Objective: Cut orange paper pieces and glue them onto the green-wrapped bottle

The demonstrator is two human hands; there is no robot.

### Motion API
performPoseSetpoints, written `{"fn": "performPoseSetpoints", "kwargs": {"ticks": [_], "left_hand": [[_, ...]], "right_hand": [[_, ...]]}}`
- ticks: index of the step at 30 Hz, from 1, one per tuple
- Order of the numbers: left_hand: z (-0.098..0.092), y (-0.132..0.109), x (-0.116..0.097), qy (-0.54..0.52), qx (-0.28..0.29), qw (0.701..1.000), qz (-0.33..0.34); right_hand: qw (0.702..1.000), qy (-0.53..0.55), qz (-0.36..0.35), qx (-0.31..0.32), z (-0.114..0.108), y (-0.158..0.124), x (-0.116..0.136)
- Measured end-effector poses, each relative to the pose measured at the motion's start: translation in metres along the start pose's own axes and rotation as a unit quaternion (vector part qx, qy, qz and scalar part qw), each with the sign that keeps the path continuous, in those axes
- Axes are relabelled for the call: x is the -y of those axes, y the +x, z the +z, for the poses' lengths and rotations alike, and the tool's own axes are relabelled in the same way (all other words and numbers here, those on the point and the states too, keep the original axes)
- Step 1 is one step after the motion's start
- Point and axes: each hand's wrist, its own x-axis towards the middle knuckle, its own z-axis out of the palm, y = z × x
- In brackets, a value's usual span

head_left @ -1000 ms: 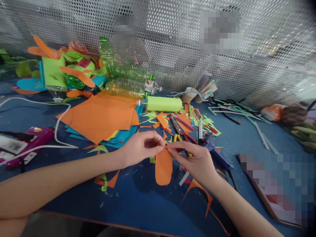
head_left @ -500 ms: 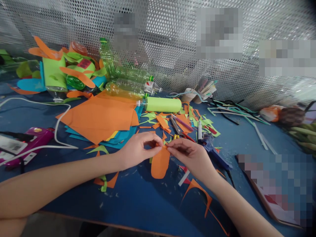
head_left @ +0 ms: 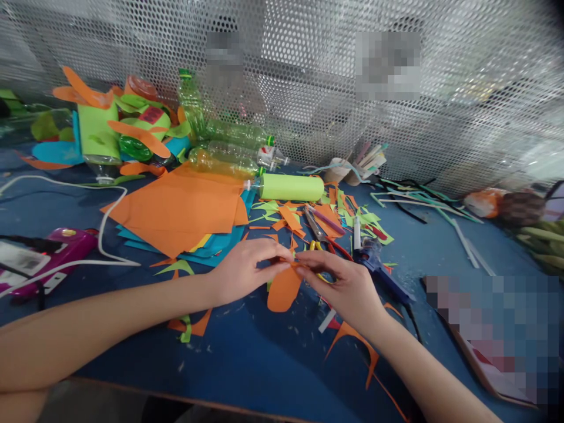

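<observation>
An orange paper piece (head_left: pixel 284 289) with a rounded lower end hangs between my hands, over the blue table. My left hand (head_left: pixel 244 269) pinches its top edge from the left, thumb and index finger pressed together. From the right, my right hand (head_left: pixel 346 285) pinches the same edge, its fingertips almost touching those of the left. Behind the hands lie pliers (head_left: pixel 315 226) and scissors with yellow handles (head_left: pixel 314 245), among green and orange scraps. A blue glue gun (head_left: pixel 385 273) rests to the right of my right hand.
Orange sheets (head_left: pixel 176 205) lie over blue ones at the left, near a white cable (head_left: pixel 102 226) and a magenta device (head_left: pixel 73 249). A green-wrapped bottle (head_left: pixel 291 187) and several plastic bottles (head_left: pixel 229 154) lie behind. A tablet-like object (head_left: pixel 489 364) is at the right. Perforated metal mesh stands behind.
The orange paper's lower end has shifted slightly up and left, tilting the piece. My right hand's fingers have straightened a little and moved closer to my left fingertips.
</observation>
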Motion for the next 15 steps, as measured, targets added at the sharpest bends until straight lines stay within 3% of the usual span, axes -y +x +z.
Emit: {"fn": "performPoseSetpoints", "kwargs": {"ticks": [5, 15], "left_hand": [[-0.0003, 0.0000, -0.0025, 0.024, 0.002, 0.999, 0.021], [-0.0002, -0.0012, 0.0006, 0.032, -0.008, 0.997, 0.064]], "right_hand": [[0.995, -0.050, -0.084, -0.023, -0.0013, 0.0005, 0.0039], [0.986, -0.100, -0.130, -0.028, -0.0028, 0.0000, 0.0066]]}}
